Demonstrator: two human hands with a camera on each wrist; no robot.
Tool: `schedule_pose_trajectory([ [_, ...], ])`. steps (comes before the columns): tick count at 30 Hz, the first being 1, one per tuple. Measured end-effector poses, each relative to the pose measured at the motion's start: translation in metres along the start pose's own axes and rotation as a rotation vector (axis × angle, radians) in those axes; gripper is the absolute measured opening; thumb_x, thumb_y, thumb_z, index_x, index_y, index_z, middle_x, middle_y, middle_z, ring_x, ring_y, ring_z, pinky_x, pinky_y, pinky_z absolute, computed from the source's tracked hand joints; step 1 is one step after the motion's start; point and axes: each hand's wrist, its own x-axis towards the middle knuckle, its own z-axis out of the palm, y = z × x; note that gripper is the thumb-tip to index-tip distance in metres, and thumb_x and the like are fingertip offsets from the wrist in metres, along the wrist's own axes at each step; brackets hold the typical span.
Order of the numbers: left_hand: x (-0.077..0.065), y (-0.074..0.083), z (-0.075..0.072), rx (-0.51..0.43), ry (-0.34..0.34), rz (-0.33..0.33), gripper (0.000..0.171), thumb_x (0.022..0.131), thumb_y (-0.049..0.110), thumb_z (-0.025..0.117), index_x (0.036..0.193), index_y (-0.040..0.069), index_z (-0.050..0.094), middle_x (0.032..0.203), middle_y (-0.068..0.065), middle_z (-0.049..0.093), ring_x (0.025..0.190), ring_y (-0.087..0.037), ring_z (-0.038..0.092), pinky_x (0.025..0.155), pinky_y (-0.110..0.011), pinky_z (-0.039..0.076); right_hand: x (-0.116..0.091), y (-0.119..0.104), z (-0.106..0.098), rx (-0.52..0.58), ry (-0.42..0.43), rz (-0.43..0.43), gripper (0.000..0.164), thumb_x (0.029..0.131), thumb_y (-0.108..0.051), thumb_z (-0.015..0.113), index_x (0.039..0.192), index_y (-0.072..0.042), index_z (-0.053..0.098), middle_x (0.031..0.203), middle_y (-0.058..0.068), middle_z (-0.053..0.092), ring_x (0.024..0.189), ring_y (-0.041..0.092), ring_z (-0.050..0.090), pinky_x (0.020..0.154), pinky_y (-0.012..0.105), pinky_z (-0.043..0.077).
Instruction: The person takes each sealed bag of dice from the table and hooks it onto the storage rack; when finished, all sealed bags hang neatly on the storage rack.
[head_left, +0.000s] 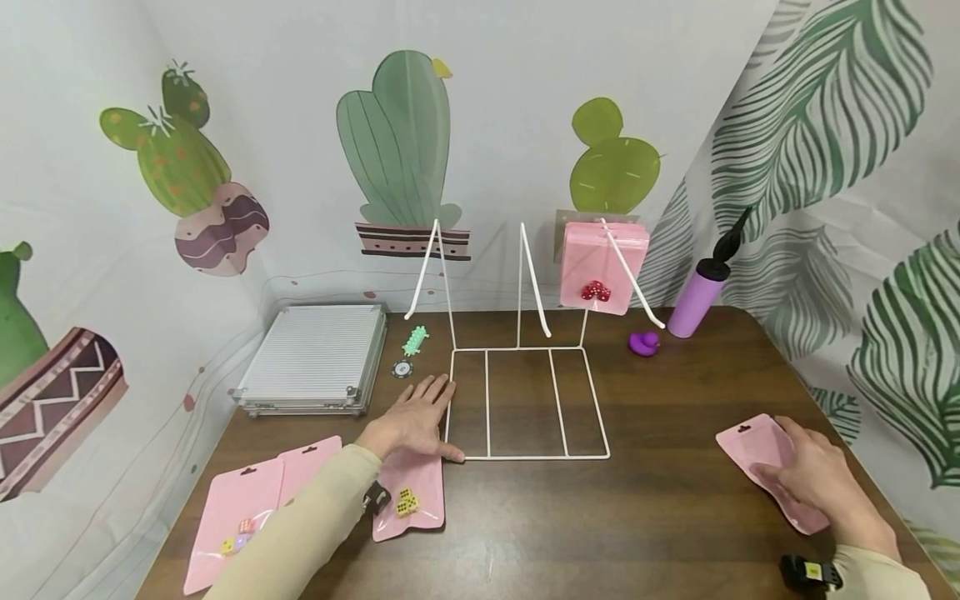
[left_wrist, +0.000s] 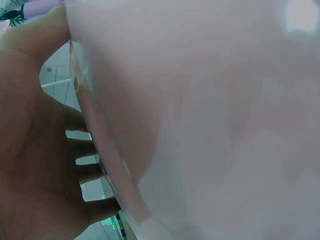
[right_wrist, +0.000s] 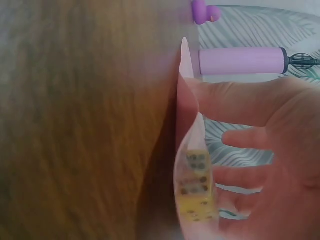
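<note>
My left hand lies with spread, straight fingers over the top of a pink zip bag with yellow dice in it. Its thumb reaches to the front left corner of a white wire rack. In the left wrist view, a blurred pink bag fills most of the picture beside the fingers. At the table's right side my right hand holds another pink bag between thumb and fingers, bending it. Yellow dice show through this bag in the right wrist view; fingertips are partly hidden.
Pink bags with red dice hang on the rack's right hook. Two more pink bags lie front left. A silver case, green toy, poker chip, purple duck and purple pump stand toward the back.
</note>
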Motion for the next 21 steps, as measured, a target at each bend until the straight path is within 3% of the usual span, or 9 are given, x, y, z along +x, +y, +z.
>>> schedule_pose_trajectory([
  [7,-0.0007,-0.0003,-0.0006,0.003,0.002,0.009,0.132,0.061,0.084,0.065,0.157,0.009,0.015,0.164,-0.012,0.011,0.150,-0.034,0.011,0.119,-0.056,0.015,0.0002,-0.0019,-0.0065,0.005,-0.117,0.118,0.100,0.074,-0.041,0.081,0.138,0.011,0.025,0.116,0.050,0.035,0.102,0.073,0.030,0.073,0.076,0.033],
  [15,-0.0009,-0.0012,-0.0007,-0.001,0.010,0.014,0.131,0.061,0.084,0.065,0.157,0.009,0.016,0.164,-0.013,0.012,0.150,-0.034,0.011,0.119,-0.057,0.016,-0.0003,-0.0041,-0.0046,0.046,-0.078,0.138,0.103,0.069,-0.039,0.084,0.136,0.012,0.026,0.112,0.049,0.035,0.102,0.069,0.028,0.081,0.073,0.030],
  [21,-0.0002,-0.0017,0.0005,0.000,0.008,0.014,0.132,0.061,0.084,0.065,0.157,0.009,0.016,0.164,-0.012,0.012,0.150,-0.034,0.011,0.119,-0.057,0.016,0.0001,-0.0053,-0.0070,0.063,-0.116,0.176,0.111,0.069,-0.047,0.084,0.138,0.013,0.021,0.112,0.049,0.031,0.100,0.061,0.035,0.077,0.069,0.038],
])
